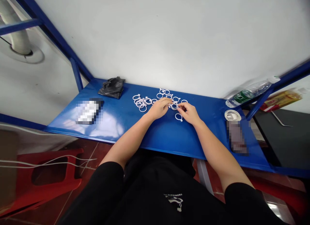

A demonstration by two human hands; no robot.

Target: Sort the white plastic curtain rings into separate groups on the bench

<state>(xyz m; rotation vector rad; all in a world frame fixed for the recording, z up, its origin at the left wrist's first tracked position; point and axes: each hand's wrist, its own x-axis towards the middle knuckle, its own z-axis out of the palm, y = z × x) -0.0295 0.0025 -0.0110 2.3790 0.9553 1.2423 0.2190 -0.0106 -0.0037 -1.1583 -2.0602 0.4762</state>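
Observation:
Several white plastic rings (142, 102) lie scattered on the blue table (126, 128), toward its back edge. My left hand (159, 108) and my right hand (190, 112) meet over the rings, fingers curled. Both pinch one white ring (173, 105) between their fingertips. Another single ring (179, 117) lies on the table just under my right hand.
A crumpled black bag (112, 87) lies at the back left. A clear water bottle (250, 91) lies on its side at the right, near a white tape roll (232, 115). A red stool (41, 179) stands on the floor to the left. White wall behind.

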